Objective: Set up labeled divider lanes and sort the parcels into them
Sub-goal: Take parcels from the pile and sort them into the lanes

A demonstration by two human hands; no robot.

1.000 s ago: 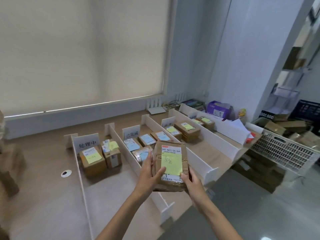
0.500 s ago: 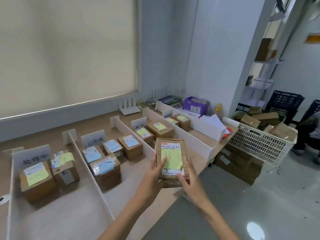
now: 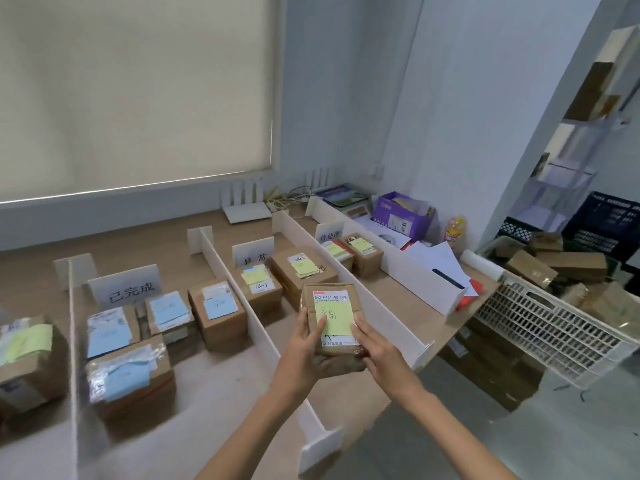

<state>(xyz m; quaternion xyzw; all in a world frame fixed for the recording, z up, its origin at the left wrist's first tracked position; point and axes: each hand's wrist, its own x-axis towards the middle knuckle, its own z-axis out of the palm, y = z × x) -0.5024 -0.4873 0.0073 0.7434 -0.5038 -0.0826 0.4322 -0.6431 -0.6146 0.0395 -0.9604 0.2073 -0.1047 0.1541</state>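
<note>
Since the frame half a second back, the view has been swung rightward, so that the leftmost lane's sign is lost from sight, while the parcel [image 3: 334, 320] has been kept in both hands. It is held clear of the table, nearer than the 异常 sign [image 3: 252, 255] and slightly to its right, label upward. It is gripped from both sides: the left hand [image 3: 303, 348] is wrapped round its left edge with the thumb laid on the yellow note [image 3: 334, 318], and the right hand [image 3: 379, 351] is curled round its lower right corner.

The handwriting on the note appears to match the sign's characters, so that sign's lane is judged the right one. Two seated parcels [image 3: 258, 289] with yellow notes are set just in front of the sign, and bare lane floor is left nearer than them. The parcel is best lowered flat onto that floor, note kept upward, square between the white dividers [image 3: 381, 311] flanking the sign. Neither should be nudged, as they look light. Both grips should be loosened only once the table bears it fully. Left of the sign, the 已完成 sign [image 3: 126, 285] heads a lane of blue-noted parcels.
</note>
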